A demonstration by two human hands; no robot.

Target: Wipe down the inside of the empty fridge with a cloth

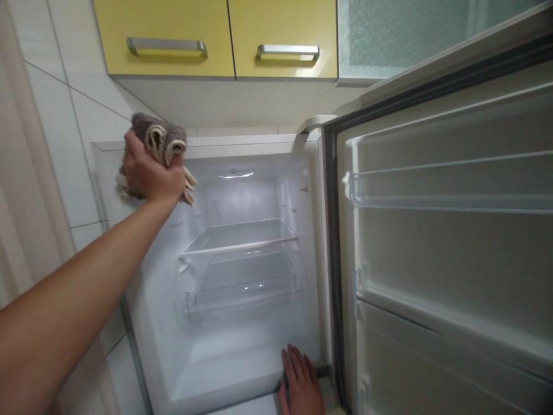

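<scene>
My left hand (pixel 153 176) is closed around a folded brown-grey cloth (pixel 162 129) with pale edges. It holds the cloth at the upper left corner of the open refrigerator (pixel 259 145), against or just in front of the frame; the exact contact is hidden. Low in the view, my right hand (pixel 301 383) lies palm down near the refrigerator's bottom front edge, fingers stretched out and holding nothing. Inside the lit compartment are a glass shelf (pixel 242 235) and, below it, a clear drawer or tray (pixel 246 291).
The refrigerator door (pixel 449 248) stands wide open on the right, with a clear door rack (pixel 453 203) along it. Yellow cabinets (pixel 168 20) with metal handles hang above. A tiled wall (pixel 82 167) and a pale curtain (pixel 30 190) are at the left.
</scene>
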